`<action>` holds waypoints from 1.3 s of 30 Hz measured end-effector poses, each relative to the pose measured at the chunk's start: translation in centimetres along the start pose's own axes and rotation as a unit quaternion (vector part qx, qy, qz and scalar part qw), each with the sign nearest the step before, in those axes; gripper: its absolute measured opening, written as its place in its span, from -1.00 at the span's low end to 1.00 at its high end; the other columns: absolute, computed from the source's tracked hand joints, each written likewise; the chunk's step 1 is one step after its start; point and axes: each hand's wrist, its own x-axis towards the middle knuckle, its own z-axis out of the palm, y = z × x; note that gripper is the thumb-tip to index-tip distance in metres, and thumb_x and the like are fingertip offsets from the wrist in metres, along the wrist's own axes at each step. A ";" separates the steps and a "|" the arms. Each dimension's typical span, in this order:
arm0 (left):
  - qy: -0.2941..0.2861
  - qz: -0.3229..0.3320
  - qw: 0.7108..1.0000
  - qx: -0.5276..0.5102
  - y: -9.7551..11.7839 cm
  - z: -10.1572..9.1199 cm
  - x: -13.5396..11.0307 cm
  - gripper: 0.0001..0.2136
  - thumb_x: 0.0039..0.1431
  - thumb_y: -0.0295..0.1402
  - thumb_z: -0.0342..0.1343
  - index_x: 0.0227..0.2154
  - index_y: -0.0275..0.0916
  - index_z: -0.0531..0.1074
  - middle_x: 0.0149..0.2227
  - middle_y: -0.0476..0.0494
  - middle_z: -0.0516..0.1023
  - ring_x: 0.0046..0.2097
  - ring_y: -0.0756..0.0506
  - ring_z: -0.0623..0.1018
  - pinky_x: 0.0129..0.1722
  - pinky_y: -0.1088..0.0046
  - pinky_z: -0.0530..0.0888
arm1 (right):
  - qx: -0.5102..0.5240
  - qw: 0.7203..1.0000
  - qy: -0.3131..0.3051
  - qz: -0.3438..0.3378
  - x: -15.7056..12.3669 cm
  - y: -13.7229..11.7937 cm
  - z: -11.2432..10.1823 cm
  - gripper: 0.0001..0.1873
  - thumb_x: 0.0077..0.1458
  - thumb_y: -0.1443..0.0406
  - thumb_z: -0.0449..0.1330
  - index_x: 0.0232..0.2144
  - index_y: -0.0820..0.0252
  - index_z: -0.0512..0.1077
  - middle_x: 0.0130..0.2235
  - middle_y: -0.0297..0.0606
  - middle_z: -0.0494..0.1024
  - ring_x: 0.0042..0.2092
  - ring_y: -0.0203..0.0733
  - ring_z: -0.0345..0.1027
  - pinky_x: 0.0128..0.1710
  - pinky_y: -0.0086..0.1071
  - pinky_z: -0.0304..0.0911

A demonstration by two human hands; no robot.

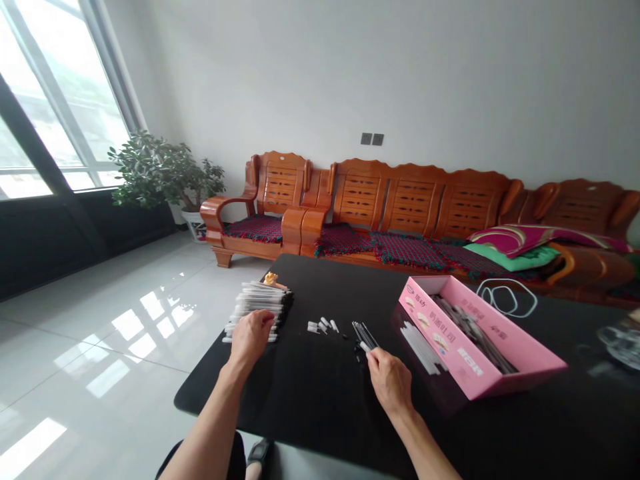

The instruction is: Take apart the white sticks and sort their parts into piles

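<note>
Key relation: the rods [364, 331] lie on the bench [310, 393] just ahead of the right hand [393, 380], slightly to its left. Long axis runs away from the person, leaning left at the far end. Right hand is nearer; left hand [253, 337] is well apart, over the near part of the pens [254, 301].

Right fingers: closed on a short white piece [365, 347] (can't tell if a rod is in the same grip). Left fingers: curled together at the pens; can't tell if they pinch one.

Pens lie side by side, long axis across the bench, white ends left, dark ends right.

Counts: pens, over ten, overlapped, no exact number. Rods, several in one bunch. Loose caps [334, 326] between the hands, five or so. Black bits [344, 336], a few, too small to count. Tubes [421, 348], several, beside the box. Box [480, 363], one, pink, right of the right hand, many dark sticks [473, 333] inside. Figurine [271, 279], one, at the pens' far end.
</note>
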 end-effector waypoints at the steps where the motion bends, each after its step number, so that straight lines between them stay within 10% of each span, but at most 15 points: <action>1: -0.001 -0.005 1.000 0.016 -0.1 -0.2 0.0 -0.79 0.12 -0.34 0.02 -0.29 -0.16 0.55 -0.30 -0.15 0.62 -0.22 -0.18 0.55 -0.33 0.45 0.32 | -0.005 1.000 -0.001 0.004 0.1 0.1 -0.1 -0.68 0.22 0.26 -0.04 -0.51 0.15 0.39 -0.49 -0.25 0.54 -0.45 -0.23 0.41 -0.46 -0.41 -0.05; 24: -0.093 -0.017 0.991 0.097 -2.0 1.5 -0.4 -0.84 -0.05 -0.46 0.18 -0.35 -0.17 0.47 -0.20 -0.11 0.53 -0.13 -0.18 0.51 -0.30 0.43 0.32 | -0.012 0.997 -0.021 0.066 1.3 2.4 -1.9 -0.68 0.21 0.21 -0.01 -0.50 0.13 0.43 -0.50 -0.25 0.55 -0.43 -0.22 0.41 -0.47 -0.41 -0.08; 34: -0.117 0.028 0.988 0.092 -1.5 2.3 -0.9 -0.80 -0.06 -0.52 0.17 -0.32 -0.17 0.45 -0.21 -0.08 0.51 -0.12 -0.13 0.49 -0.20 0.46 0.32 | 0.007 0.993 -0.043 -0.112 -0.5 -2.7 1.7 -0.66 0.25 0.28 -0.07 -0.48 0.17 0.42 -0.43 -0.25 0.55 -0.41 -0.26 0.42 -0.45 -0.42 -0.02; 39: -0.125 0.044 0.986 0.099 -1.2 2.6 -0.9 -0.80 -0.05 -0.52 0.17 -0.31 -0.18 0.44 -0.23 -0.09 0.52 -0.13 -0.14 0.49 -0.22 0.45 0.31 | -0.032 0.993 -0.049 -0.098 1.9 -5.6 2.7 -0.65 0.27 0.29 -0.10 -0.43 0.22 0.43 -0.41 -0.15 0.56 -0.42 -0.23 0.44 -0.48 -0.43 0.00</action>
